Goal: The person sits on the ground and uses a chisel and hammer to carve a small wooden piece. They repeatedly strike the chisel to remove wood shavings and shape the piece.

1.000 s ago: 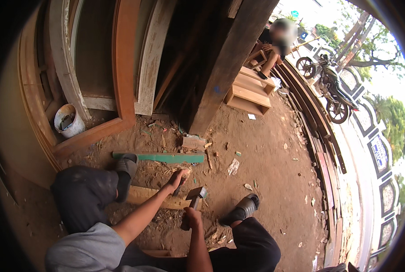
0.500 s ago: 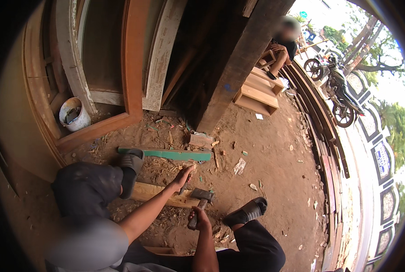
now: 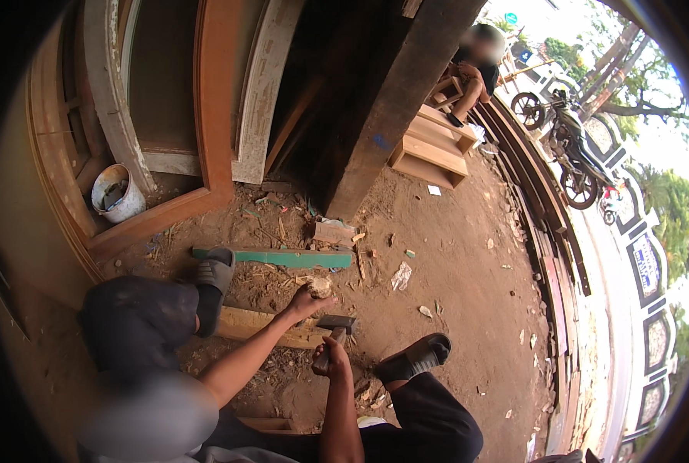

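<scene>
My left hand (image 3: 304,304) is closed around a tool with a pale, frayed wooden end (image 3: 319,288), apparently a chisel; its blade is hidden now. My right hand (image 3: 330,358) grips the handle of a hammer, and its dark, blocky head (image 3: 337,322) is just beyond that hand, over the right end of a pale timber piece (image 3: 240,326). This timber lies on the ground between my feet, below the left hand. Farther off, a green-painted wooden strip (image 3: 283,258) lies roughly parallel to it.
Wood chips and scraps litter the dirt. Door frames (image 3: 217,116) and a white bucket (image 3: 119,193) stand at left, beside a thick post (image 3: 387,123). A person (image 3: 472,69) sits by a wooden shelf unit (image 3: 433,147). Stacked planks (image 3: 541,224) and a motorcycle (image 3: 574,147) are at right.
The view has shifted slightly. My left hand has turned, showing the frayed end more squarely, while the dark blade below has gone from sight. The hammer stays near the timber's end.
</scene>
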The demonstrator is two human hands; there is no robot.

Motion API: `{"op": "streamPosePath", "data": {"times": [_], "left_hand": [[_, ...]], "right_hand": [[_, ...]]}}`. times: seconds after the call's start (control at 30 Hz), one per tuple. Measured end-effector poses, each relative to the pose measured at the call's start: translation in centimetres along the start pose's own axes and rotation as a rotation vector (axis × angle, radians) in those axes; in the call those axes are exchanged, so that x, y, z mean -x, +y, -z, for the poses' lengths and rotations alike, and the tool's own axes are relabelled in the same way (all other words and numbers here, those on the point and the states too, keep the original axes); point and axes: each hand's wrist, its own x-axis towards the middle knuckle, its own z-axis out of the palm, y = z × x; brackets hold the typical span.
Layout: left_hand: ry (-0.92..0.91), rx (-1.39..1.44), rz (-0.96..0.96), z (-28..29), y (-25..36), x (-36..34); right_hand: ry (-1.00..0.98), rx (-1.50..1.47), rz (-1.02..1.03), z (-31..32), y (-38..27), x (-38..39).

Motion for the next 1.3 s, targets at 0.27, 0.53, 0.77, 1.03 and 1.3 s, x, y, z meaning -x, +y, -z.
{"op": "streamPosePath", "data": {"times": [0.27, 0.53, 0.77, 1.03, 1.3], "left_hand": [[0.056, -0.039, 0.071, -1.2, 2.4, 0.5], [0.147, 0.086, -0.068, -2.1, 8.5, -0.1], [0.064, -0.061, 0.158, -1.7, 1.8, 0.8], [0.162, -0.093, -0.096, -1.8, 4.7, 0.4], [0.144, -0.111, -0.069, -1.5, 4.0, -0.5]], "right_hand": [[0.389, 0.718, 0.312, -0.8, -0.2, 4.8], [0.390, 0.688, 0.322, 0.1, 0.7, 4.2], [0.308, 0.657, 0.296, 0.5, 0.4, 4.0], [0.318, 0.601, 0.277, 0.7, 0.6, 4.5], [0.305, 0.570, 0.264, 0.8, 1.1, 4.5]]}}
